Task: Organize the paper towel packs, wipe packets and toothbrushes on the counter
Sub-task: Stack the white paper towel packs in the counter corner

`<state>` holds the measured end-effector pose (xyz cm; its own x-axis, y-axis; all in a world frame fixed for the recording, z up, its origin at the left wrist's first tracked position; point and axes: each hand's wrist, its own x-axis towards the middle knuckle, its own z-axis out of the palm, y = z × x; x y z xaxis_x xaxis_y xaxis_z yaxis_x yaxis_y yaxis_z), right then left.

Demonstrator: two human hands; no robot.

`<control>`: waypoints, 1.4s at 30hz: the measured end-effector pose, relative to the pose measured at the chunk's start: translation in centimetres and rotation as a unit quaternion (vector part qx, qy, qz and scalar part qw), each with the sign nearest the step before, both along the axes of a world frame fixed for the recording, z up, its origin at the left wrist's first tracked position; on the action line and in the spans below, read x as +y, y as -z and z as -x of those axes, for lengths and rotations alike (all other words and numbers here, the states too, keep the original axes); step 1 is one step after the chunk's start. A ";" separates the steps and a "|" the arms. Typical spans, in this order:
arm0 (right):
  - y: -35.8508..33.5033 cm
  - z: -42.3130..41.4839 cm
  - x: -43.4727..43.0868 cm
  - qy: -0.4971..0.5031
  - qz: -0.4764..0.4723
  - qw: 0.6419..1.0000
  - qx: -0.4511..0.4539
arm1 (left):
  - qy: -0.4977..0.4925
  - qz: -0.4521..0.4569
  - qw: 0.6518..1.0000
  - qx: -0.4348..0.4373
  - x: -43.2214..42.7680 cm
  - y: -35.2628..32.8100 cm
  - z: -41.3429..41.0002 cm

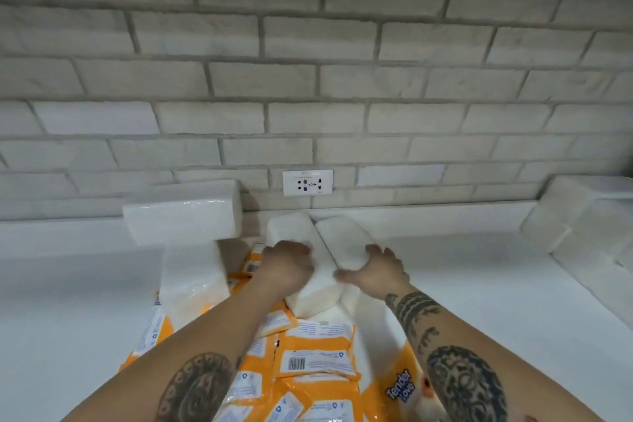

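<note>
Two white paper towel packs lie side by side near the wall, a left pack and a right pack. My left hand curls its fingers over the left pack and grips it. My right hand lies with spread fingers on the near end of the right pack, thumb pointing left. A pile of several orange wipe packets covers the counter between my forearms. On the left, one paper towel pack lies across a standing pack. No toothbrushes are in view.
A white counter runs along a grey brick wall with a power outlet low in the middle. More white packs are stacked in the right corner. One orange packet reads "Tender Love".
</note>
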<state>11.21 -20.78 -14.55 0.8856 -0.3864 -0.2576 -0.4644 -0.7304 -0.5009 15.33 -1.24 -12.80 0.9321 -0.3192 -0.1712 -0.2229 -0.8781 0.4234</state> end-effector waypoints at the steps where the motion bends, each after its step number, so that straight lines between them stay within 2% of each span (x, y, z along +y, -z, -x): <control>1: 0.7 0.3 0.4 -0.004 0.028 0.999 0.018 | 0.037 -0.057 0.998 -0.016 0.5 0.6 0.2; 3: 1.8 0.6 0.7 0.012 0.030 0.999 0.016 | 0.058 -0.098 0.993 -0.021 0.8 1.3 0.4; 7: 2.1 0.8 0.2 0.045 0.006 0.999 0.003 | 0.044 -0.098 0.994 -0.008 0.7 1.0 -0.5; 9: 1.9 1.6 -0.2 0.073 -0.038 0.996 -0.030 | 0.037 -0.105 0.994 0.010 0.1 0.8 -0.6; 12: 1.4 3.5 -1.0 0.115 -0.082 0.984 -0.108 | 0.022 -0.118 0.993 -0.017 -1.6 0.1 -0.6; 14: 0.5 4.6 -1.3 0.133 -0.091 0.975 -0.152 | 0.018 -0.067 0.997 -0.034 -3.2 -0.2 -0.4; 16: -0.6 5.8 -1.5 0.146 -0.097 0.962 -0.209 | 0.012 0.063 0.998 -0.010 -5.2 -0.5 0.3; 17: -1.3 6.4 -1.5 0.149 -0.092 0.955 -0.240 | -0.017 0.166 0.985 0.038 -6.2 -0.8 0.9; 18: -2.0 6.9 -1.5 0.151 -0.083 0.948 -0.269 | -0.049 0.274 0.954 0.113 -7.1 -1.6 1.8; 19: -2.8 7.5 -1.5 0.150 -0.073 0.943 -0.289 | -0.071 0.367 0.906 0.201 -8.2 -2.2 2.5; 21: -4.2 8.5 -1.3 0.140 -0.046 0.943 -0.299 | -0.083 0.469 0.816 0.328 -10.0 -3.5 3.7; 22: -4.8 9.0 -1.4 0.136 -0.036 0.944 -0.300 | -0.079 0.489 0.796 0.347 -11.0 -3.9 4.0; 24: -5.2 10.2 -2.0 0.129 -0.042 0.943 -0.304 | -0.070 0.521 0.778 0.344 -12.5 -4.4 4.4; 27: -5.5 12.7 -3.9 0.131 -0.131 0.923 -0.338 | -0.034 0.582 0.740 0.336 -14.2 -4.7 4.7; 31: -7.1 15.0 -7.1 0.199 -0.249 0.875 -0.364 | 0.057 0.573 0.739 0.352 -16.0 -6.1 5.6; 35: -9.4 15.9 -10.6 0.226 -0.376 0.841 -0.317 | 0.146 0.517 0.741 0.403 -18.7 -7.5 7.1; 38: -9.2 16.5 -13.4 0.234 -0.389 0.845 -0.283 | 0.187 0.491 0.749 0.403 -21.0 -8.1 8.0; 42: -8.7 17.4 -18.0 0.269 -0.392 0.822 -0.313 | 0.195 0.459 0.776 0.385 -25.5 -9.1 9.2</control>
<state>-6.16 -38.80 -5.83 0.6948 -0.6983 -0.1722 -0.0864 0.1567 -0.9839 6.09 -26.79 -3.69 0.4678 -0.8688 -0.1622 0.2329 -0.0558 0.9709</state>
